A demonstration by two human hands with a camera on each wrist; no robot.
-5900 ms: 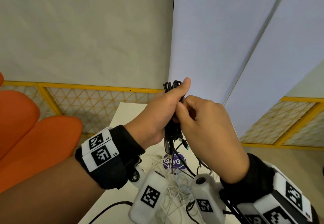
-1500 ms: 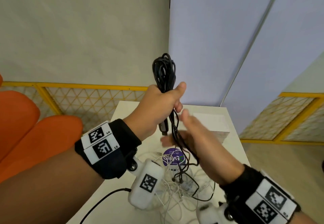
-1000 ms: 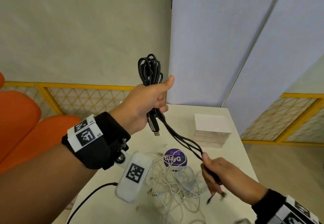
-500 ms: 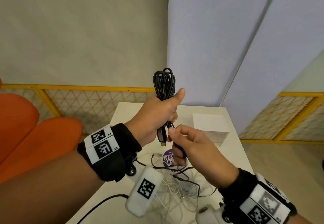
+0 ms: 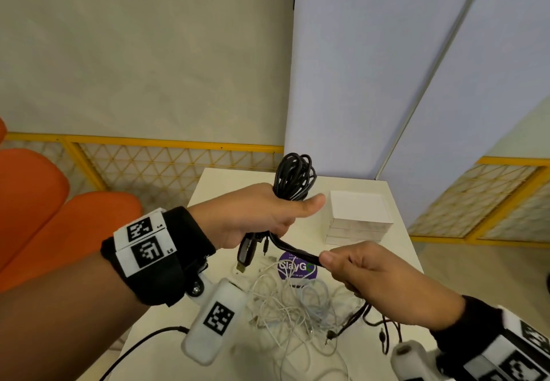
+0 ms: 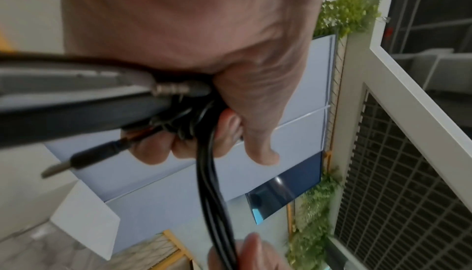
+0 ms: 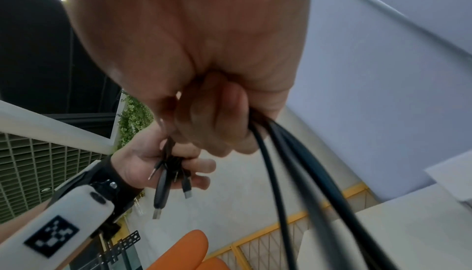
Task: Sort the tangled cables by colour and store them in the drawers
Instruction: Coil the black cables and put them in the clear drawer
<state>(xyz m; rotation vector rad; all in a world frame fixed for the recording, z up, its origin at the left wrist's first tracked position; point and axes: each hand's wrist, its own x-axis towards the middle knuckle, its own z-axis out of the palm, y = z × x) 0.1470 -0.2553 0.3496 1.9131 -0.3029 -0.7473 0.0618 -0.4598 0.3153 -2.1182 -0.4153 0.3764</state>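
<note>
Since half a second earlier, the right hand (image 5: pixel 384 279) had drawn away from the left hand (image 5: pixel 256 216), moving rightward and down, and the black strands between them were pulled into a slanting line; the left hand had also sunk a little lower. Right fingers (image 7: pixel 219 125) were curled tight, clamped on several black cable strands (image 5: pixel 297 251), with the loose ends trailing below the wrist toward the surface (image 5: pixel 226 184); left fingers (image 6: pixel 153 151) were wrapped round the coiled black cable bundle (image 5: pixel 294 178), thumb stretched forward, loops standing above the fist and plugs (image 7: pixel 163 191) dangling beneath it. Below both hands, a tangle of white cables (image 5: pixel 291 303) lay on the surface, partly covering a purple round sticker (image 5: pixel 297 267); a white stack of drawers (image 5: pixel 357 222) stood at the far right of the surface, apart from the tangle; an orange seat (image 5: pixel 74 231) showed at the left, beyond the surface's edge.
</note>
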